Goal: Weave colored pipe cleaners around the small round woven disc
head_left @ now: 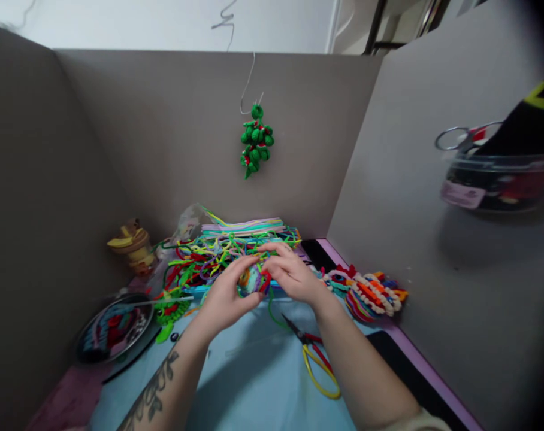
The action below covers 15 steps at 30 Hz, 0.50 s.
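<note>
Between my hands is a small round multicoloured piece of fuzzy pipe cleaners (253, 280), with white, orange, purple and red parts. My left hand (227, 293) curls around its left side, thumb below and fingers above. My right hand (295, 276) pinches at its right edge, by a red bit; the fingertips partly cover it. A green strand (272, 311) trails down below the piece. Beneath my right wrist lie scissors (305, 341) with long dark blades, beside red-handled pliers (317, 346) partly behind the forearm. A light blue cloth (254, 371) covers the table.
A heap of loose pipe cleaners (218, 245) fills the back. A round dish (114, 329) and a green fuzzy figure (171, 308) sit left. Braided colourful pieces (371, 296) lie right. A green ornament (256, 143) hangs from a wire; a clear bin (496, 182) hangs on the right panel.
</note>
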{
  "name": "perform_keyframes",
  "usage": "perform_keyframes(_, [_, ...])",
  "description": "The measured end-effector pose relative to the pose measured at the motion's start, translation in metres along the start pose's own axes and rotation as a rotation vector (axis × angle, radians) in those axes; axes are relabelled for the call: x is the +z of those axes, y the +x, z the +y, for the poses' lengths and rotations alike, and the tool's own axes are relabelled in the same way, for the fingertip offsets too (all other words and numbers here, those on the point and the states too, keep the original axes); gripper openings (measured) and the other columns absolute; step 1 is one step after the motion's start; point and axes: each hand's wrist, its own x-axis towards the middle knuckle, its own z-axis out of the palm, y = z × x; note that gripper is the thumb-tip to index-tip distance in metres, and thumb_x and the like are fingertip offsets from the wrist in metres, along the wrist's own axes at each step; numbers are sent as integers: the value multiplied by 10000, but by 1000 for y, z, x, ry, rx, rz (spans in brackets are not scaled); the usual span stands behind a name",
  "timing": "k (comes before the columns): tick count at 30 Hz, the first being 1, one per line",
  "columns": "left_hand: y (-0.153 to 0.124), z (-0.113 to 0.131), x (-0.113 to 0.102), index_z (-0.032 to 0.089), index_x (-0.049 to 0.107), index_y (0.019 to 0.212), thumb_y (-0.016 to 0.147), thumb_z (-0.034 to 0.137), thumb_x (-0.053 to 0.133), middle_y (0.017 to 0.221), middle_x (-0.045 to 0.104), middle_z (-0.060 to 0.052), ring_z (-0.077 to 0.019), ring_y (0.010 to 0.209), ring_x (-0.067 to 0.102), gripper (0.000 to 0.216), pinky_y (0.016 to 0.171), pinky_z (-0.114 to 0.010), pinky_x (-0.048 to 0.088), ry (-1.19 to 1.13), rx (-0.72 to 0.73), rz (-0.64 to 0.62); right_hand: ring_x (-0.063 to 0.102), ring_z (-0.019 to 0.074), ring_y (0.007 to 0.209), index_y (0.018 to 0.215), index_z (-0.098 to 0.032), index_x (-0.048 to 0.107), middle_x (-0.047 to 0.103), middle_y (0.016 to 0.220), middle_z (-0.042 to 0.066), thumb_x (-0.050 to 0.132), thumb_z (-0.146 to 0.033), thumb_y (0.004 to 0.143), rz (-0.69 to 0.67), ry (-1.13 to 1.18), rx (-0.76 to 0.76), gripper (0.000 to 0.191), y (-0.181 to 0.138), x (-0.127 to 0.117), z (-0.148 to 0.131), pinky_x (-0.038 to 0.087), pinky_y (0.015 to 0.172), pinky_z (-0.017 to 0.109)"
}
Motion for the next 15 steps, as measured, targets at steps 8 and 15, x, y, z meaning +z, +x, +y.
perform_keyframes(8, [0, -2, -1, 218, 503, 1289, 731, 230, 676, 1337, 542, -108, -276, 1256, 487, 584, 1067, -446, 377, -5, 4, 10, 528, 252, 1149, 818, -196, 671, 574, 1191, 118, 412, -491, 935, -7, 43, 35, 409, 1, 2, -1, 388, 1004, 484])
perform_keyframes(15, [1, 5, -4, 216, 519, 1283, 725, 251, 691, 1335, 549, -114, -284, 1247, 495, 585, 1057, -454, 382, -35, -10, -8, 559, 232, 1097, 749, -191, 658, 585, 1106, 115, 424, -529, 919, 97, 132, 87, 444, 2, 7, 0, 438, 948, 409])
